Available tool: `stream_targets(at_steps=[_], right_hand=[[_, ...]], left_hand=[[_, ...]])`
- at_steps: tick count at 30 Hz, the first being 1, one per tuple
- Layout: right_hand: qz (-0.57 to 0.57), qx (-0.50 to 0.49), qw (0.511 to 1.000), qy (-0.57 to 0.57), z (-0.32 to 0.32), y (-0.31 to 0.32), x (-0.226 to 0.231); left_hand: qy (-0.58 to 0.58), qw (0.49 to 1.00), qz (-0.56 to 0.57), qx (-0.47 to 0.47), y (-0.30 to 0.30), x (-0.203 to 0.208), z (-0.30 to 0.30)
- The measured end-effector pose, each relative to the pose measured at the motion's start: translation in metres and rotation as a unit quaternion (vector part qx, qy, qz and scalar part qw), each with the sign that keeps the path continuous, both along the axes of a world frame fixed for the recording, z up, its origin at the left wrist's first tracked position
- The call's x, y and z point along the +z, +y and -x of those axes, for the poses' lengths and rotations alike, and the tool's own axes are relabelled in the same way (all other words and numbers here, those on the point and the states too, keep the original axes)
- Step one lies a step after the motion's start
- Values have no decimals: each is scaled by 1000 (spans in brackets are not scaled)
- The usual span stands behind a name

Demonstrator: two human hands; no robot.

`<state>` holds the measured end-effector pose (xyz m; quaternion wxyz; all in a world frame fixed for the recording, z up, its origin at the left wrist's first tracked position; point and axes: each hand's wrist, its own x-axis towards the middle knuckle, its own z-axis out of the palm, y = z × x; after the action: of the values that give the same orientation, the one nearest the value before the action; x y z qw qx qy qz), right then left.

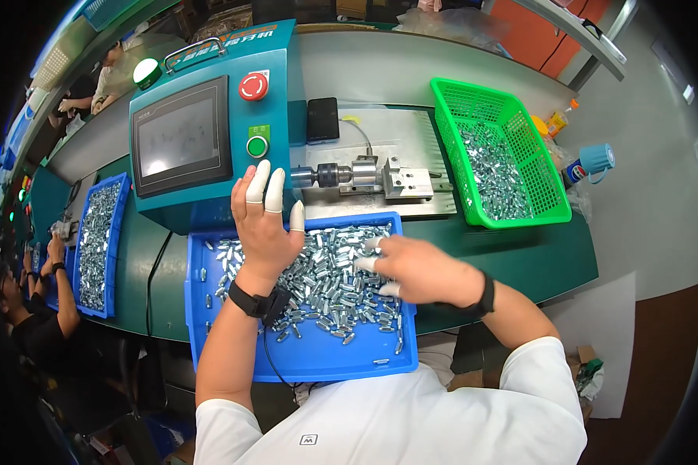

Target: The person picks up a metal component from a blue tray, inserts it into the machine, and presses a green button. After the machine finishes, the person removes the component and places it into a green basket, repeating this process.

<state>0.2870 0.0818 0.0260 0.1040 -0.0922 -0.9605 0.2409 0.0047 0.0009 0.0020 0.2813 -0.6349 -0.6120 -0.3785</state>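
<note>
My left hand (265,229) is raised over the far edge of the blue tray (302,368), its fingers spread and pointing up at the front of the teal machine (186,213). White finger cots cover several of its fingers; nothing shows in its grasp. Just above the fingertips is a green push button (257,146). My right hand (426,270) reaches over the tray's right side, its fingertips, also in white cots, apart and down at the pile of small silver metal fittings (329,283). Any fitting under those fingertips is hidden.
Right of the machine, a chuck (329,175) faces a clamp block (408,184) on a metal plate. A green basket (547,209) holds more fittings. Nearby are a black phone (323,121), a red emergency stop (253,86) and a blue cup (596,159). A co-worker (50,310) works at left.
</note>
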Motion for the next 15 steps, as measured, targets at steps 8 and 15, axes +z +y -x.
stream_targets(at_steps=[8, 15], right_hand=[[-20, 10, 994, -108, 21, 5, -27], [73, 7, 997, 21, 14, 18, -32]], left_hand=[[-2, 1000, 0, 5, -2, 0, 1], [-3, 1000, -2, 5, -1, -2, 3]])
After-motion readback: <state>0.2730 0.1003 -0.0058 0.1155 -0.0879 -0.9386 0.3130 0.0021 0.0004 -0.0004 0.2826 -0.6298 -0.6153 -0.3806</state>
